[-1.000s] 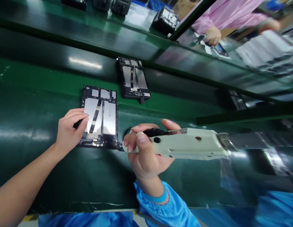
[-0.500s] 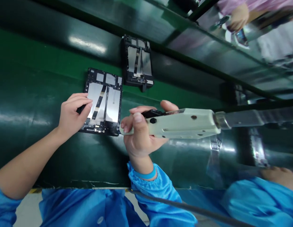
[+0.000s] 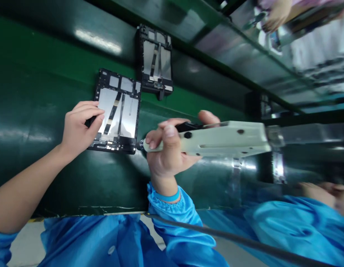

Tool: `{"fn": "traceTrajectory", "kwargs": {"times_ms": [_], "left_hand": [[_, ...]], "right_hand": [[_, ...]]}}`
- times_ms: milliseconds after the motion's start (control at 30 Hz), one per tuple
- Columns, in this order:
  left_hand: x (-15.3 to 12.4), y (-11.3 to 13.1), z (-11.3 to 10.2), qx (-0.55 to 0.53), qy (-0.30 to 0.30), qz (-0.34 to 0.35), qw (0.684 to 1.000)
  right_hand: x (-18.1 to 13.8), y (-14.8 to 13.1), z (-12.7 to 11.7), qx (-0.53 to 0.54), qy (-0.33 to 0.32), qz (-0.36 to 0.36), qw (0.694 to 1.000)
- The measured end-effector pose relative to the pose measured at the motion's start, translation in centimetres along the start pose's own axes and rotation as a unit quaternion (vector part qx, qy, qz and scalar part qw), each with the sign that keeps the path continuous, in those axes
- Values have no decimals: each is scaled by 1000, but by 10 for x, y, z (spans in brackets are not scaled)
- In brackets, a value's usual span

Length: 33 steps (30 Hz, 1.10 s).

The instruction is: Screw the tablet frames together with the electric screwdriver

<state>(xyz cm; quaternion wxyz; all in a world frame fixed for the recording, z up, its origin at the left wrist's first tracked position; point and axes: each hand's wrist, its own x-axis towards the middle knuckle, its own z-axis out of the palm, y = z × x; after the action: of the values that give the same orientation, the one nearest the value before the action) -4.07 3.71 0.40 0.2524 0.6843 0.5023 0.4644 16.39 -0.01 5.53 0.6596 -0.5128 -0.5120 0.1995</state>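
The left hand (image 3: pixel 77 126) lies at the left edge of the open black-framed panel (image 3: pixel 130 115), fingers half curled and thumb near them, just as half a second ago; whether it pinches the frame I cannot tell. The right hand (image 3: pixel 166 157) is wrapped firmly around the pale green tool (image 3: pixel 233 137), as before. What differs is the tip (image 3: pixel 141 145): earlier it met the panel's lower right corner, and now it sits just to the right, leaving a small bright spot bare there. The panel lies flat on the green bench (image 3: pixel 105 185), with a thicker black block (image 3: pixel 165 61) behind it to the right (both appear higher now, as the view has shifted). At the far right, more of a co-worker's hands (image 3: pixel 318 193) shows, though blurred.
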Motion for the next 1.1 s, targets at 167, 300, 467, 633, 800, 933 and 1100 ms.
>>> {"fn": "traceTrajectory", "kwargs": {"times_ms": [167,300,467,633,800,933,1100], "left_hand": [[3,-6,0,-11,28,31,999],[3,-7,-3,-7,22,27,999],[3,-10,-7,25,25,6,999],[5,-14,-8,63,11,8,998],[6,-13,-9,73,18,5,997],[5,-11,-9,68,14,4,998],[6,-13,-9,65,10,3,998]], "right_hand": [[38,24,-32,-23,115,-62,991],[50,57,-45,-55,155,-42,985],[47,82,-45,-64,156,-30,985],[49,88,-45,-53,156,-46,985],[49,89,-43,-13,142,-56,988],[49,87,-40,-50,148,-48,987],[49,88,-40,-36,151,-42,987]]}}
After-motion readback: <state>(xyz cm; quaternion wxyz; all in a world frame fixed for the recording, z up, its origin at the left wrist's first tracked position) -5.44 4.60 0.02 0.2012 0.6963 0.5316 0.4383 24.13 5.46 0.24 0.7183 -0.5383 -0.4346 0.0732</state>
